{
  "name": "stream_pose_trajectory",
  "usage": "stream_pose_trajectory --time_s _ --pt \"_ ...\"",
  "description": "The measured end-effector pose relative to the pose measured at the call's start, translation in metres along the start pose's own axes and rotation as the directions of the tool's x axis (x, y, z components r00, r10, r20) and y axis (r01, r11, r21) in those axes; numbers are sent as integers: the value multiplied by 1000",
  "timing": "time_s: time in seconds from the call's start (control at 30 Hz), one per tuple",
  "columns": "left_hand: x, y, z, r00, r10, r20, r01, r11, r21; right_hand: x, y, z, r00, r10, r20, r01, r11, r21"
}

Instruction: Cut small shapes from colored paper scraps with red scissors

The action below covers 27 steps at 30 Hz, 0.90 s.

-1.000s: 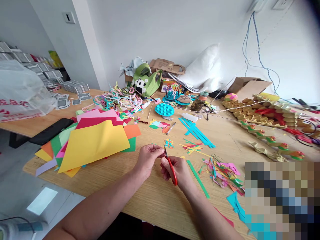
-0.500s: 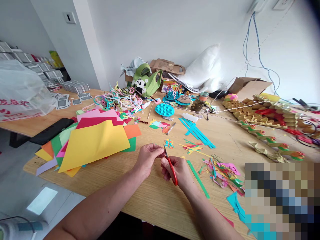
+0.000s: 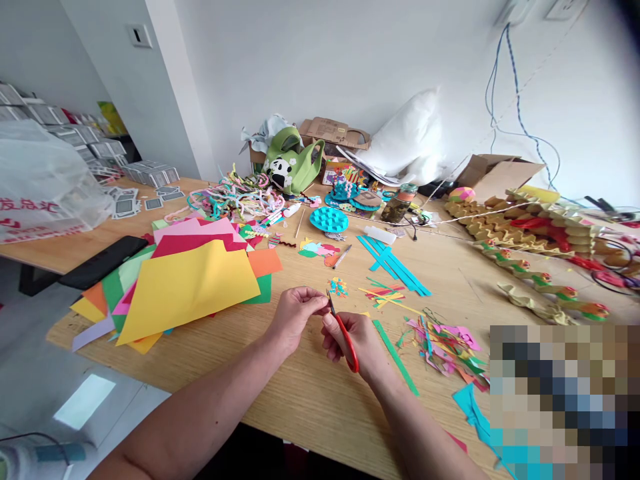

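My right hand (image 3: 353, 339) is closed round the red-handled scissors (image 3: 349, 343), whose blades point up and away from me. Beside the blades, my left hand (image 3: 297, 313) pinches with thumb and forefinger; what lies between them is too small to make out. The fingertips of both hands almost meet at the blades. Just beyond is a little heap of tiny blue, orange and yellow paper bits (image 3: 339, 287). Thin red and yellow paper strips (image 3: 385, 293) lie to the right of it, and a long green paper strip (image 3: 395, 357) is near my right wrist.
On the left, coloured paper sheets (image 3: 195, 287) are stacked beside a black phone-like slab (image 3: 105, 260). Paper scraps (image 3: 445, 343) and blue strips (image 3: 395, 267) lie to the right. Farther back are pipe cleaners (image 3: 235, 200), a green panda bag (image 3: 293, 163) and egg cartons (image 3: 520, 227).
The scissors have turned slightly in my right hand, their handle loop shifting a little to the right. My left hand stays nearly still.
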State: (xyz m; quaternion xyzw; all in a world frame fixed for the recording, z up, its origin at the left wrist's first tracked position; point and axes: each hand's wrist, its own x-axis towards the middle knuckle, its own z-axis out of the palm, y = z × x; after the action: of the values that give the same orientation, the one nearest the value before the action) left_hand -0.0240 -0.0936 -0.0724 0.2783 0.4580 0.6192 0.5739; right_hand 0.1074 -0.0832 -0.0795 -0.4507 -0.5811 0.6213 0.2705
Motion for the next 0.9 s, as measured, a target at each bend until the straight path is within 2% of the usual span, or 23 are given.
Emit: stream_pose_trajectory --time_s 0.9 --pt "1 1 -1 999 -8 40 7 1000 16 -1 0 0 999 19 28 -20 999 43"
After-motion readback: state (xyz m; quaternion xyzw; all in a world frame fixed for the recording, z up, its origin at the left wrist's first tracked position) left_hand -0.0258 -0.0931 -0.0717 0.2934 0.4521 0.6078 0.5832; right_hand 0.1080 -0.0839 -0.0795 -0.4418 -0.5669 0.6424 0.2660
